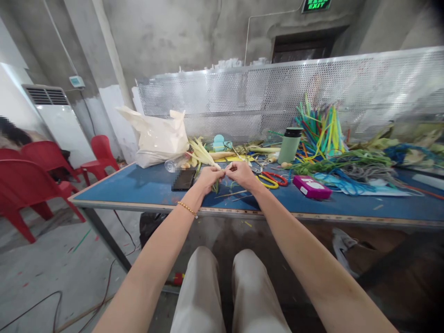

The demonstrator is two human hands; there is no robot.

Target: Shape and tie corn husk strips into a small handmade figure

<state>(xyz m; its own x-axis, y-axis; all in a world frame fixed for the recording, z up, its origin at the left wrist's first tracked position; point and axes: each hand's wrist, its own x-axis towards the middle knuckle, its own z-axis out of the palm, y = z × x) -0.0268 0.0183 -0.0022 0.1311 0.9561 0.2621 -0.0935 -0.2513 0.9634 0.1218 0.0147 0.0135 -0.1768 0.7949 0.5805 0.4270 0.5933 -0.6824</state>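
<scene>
My left hand [210, 177] is closed around the base of a pale yellow-green corn husk [202, 151], whose leaves fan out upward and away from me. Close beside it, my right hand [240, 175] has thumb and fingers pinched together near the husk's end. Whatever sits between those fingertips is too small to make out. Both hands are just above the front of the blue table [118, 187]. To the right of my right hand lie scissors with yellow handles [268, 181] and scissors with red handles [279, 179]. A dark flat object [183, 180] lies left of my left hand.
A white plastic bag [161, 136] stands at the back left. Rightward are a green bottle [289, 147], a purple box [311, 187], colourful strips [322, 129] and tangled green cords [322, 162]. A perforated metal panel [208, 99] runs behind. Red chairs [33, 182] stand left.
</scene>
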